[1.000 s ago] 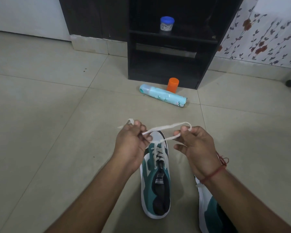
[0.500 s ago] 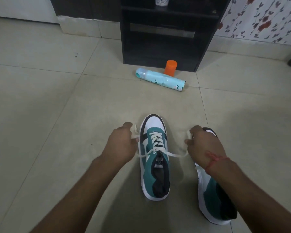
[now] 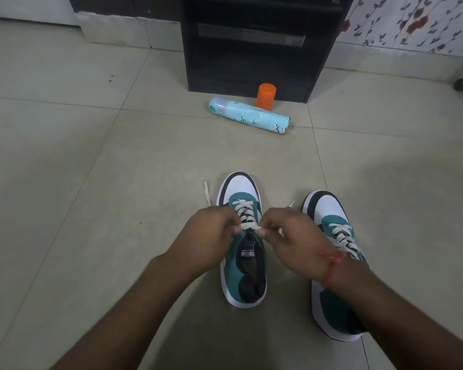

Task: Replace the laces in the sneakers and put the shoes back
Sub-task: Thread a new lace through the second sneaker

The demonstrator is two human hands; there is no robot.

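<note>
Head view, tiled floor (image 3: 64, 182). Two teal, white and black sneakers stand side by side, toes pointing away from the person. Left shoe (image 3: 242, 263) is in the middle of the view; right shoe (image 3: 332, 303) stands just beside it to the right, partly covered by the right forearm. Both hands meet over the top of the left shoe's lacing, near the tongue. Left hand (image 3: 209, 236) has its fingers curled, pinching the white lace (image 3: 247, 225) at the left side of the top crossing. Right hand (image 3: 292, 236) is likewise curled, pinching the same lace at the right side; the fingertips of the two hands are nearly touching. One free lace end (image 3: 207, 193) sticks out past the left hand, lying on the floor left of the toe; the other end (image 3: 291, 203) shows above the right hand. Right shoe is laced, its lace crossings visible beside the right wrist. A red thread (image 3: 332, 265) circles the right wrist. Farther off, a pale blue spray can (image 3: 249, 117) lies on its side, an orange cap (image 3: 265, 96) standing upright just behind it, both in front of a dark cabinet (image 3: 251, 49).
</note>
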